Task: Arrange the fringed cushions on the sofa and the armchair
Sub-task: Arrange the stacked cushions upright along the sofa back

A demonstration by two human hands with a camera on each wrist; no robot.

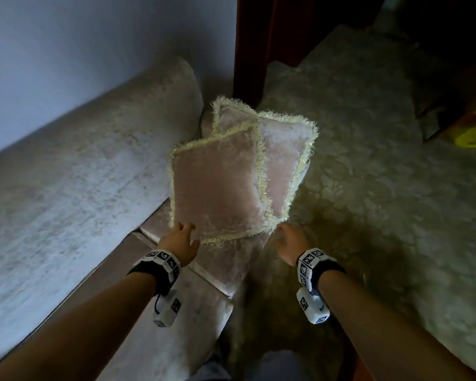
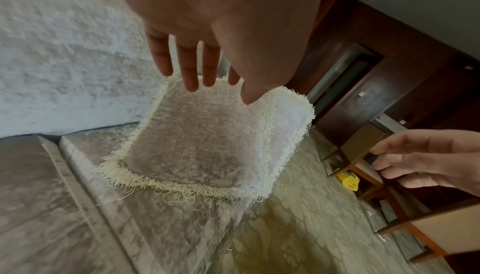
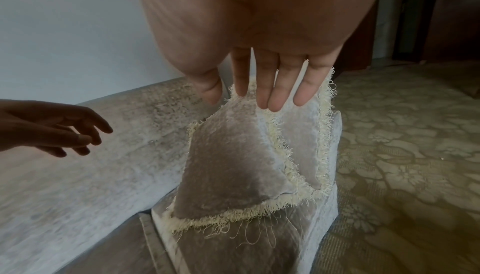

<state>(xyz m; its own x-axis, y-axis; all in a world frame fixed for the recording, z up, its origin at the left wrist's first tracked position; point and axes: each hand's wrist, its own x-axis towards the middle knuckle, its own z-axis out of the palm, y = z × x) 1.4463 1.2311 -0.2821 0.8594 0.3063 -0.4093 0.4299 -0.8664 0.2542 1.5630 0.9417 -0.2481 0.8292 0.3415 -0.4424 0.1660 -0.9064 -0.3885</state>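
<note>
Two pink cushions with cream fringe lean at the end of the pale velvet sofa (image 1: 80,166). The front cushion (image 1: 217,182) overlaps the back cushion (image 1: 285,152). My left hand (image 1: 186,229) hovers at the front cushion's near left corner with its fingers straight, holding nothing. My right hand (image 1: 282,232) hovers off the near right corner, fingers relaxed and empty. In the left wrist view, the left hand (image 2: 207,87) is spread above the front cushion (image 2: 197,141). From the right wrist, the right hand (image 3: 265,100) hangs over both cushions, with the front cushion (image 3: 228,165) nearest.
A patterned olive carpet (image 1: 368,188) covers the floor to the right of the sofa. A dark wooden door frame (image 1: 248,50) stands behind the cushions. Wooden furniture (image 2: 363,149) and a yellow object (image 1: 473,136) sit at the far right.
</note>
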